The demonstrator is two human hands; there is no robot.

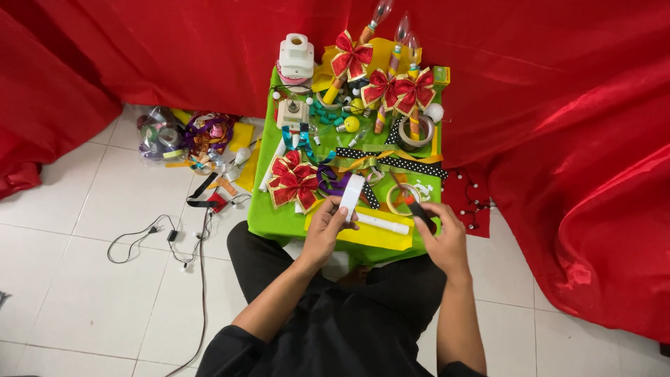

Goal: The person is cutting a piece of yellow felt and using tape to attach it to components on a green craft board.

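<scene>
White tape roll (351,196) stands on edge near the front of the small green table (279,218), clamped in the left hand (325,229), whose fingers wrap round its near side. Just right of it a white tube (382,223) lies across a yellow paper sheet (373,236). The right hand (442,237) is closed on a thin dark tool (419,211), perhaps scissors or a knife, its tip pointing toward the far left over the sheet. For a clean result, judging from this pose, the roll wants a steady grip with the free end kept taut, and the blade should meet the tape squarely, well off the fingers. A red bow (293,181) sits left of the roll, with more bows (382,85) on candle-shaped lamps (395,49) at the far side. Black dotted ribbon (391,160) crosses the middle. Red cloth (558,139) drapes behind and to the right. Whether any tape is pulled loose cannot be told; the tool's working end is too small to read, and the clutter on the floor (84,279) at the left is blurred.
</scene>
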